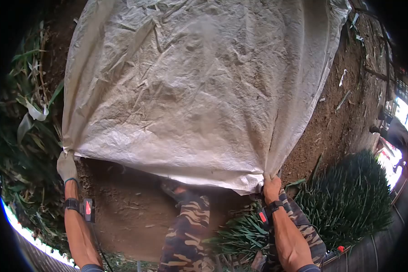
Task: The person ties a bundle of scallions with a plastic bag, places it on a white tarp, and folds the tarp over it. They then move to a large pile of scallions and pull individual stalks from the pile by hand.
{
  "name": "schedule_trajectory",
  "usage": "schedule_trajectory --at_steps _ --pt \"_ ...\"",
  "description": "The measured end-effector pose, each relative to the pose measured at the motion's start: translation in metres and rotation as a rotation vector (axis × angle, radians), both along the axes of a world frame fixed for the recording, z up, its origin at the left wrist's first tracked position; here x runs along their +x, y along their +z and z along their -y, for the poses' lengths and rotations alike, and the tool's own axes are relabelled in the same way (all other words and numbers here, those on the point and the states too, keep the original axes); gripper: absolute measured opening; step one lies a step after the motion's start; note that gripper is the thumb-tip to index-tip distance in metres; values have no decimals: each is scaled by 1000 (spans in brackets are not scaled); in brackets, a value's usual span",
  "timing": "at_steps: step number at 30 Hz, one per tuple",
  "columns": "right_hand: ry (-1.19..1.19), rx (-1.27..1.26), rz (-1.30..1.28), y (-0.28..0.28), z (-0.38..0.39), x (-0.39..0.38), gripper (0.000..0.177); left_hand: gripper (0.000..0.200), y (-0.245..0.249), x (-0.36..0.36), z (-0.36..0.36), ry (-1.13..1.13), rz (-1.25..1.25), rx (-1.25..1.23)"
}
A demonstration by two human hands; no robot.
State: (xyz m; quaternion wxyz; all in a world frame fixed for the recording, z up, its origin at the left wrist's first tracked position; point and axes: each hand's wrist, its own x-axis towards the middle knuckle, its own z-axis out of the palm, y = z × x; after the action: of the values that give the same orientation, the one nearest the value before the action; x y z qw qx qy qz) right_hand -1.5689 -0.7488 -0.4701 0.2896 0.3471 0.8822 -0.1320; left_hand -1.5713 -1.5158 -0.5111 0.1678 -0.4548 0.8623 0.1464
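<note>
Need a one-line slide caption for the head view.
Head view: left hand and right hand each grip a corner of a white woven sheet spread above bare soil, green plants alongside.

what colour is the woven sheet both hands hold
Off-white; the woven sheet shows best in the head view.

Your sheet [199, 90] runs off the frame's upper edge, hides whatever lies beneath, and half covers what looks like your shoe [170, 187].

Off-white woven sheet [199, 86], camouflage trousers [186, 231], brown soil [122, 217], green grass [349, 199]
</note>
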Motion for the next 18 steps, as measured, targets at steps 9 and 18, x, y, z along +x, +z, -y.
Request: schedule_trajectory --at_steps 9,18 --pt "76 50 137 11 22 -20 34 29 -5 -4 -3 -18 45 -55" --pt "55 112 313 4 25 -25 36 32 -2 -13 -10 15 149 -51"
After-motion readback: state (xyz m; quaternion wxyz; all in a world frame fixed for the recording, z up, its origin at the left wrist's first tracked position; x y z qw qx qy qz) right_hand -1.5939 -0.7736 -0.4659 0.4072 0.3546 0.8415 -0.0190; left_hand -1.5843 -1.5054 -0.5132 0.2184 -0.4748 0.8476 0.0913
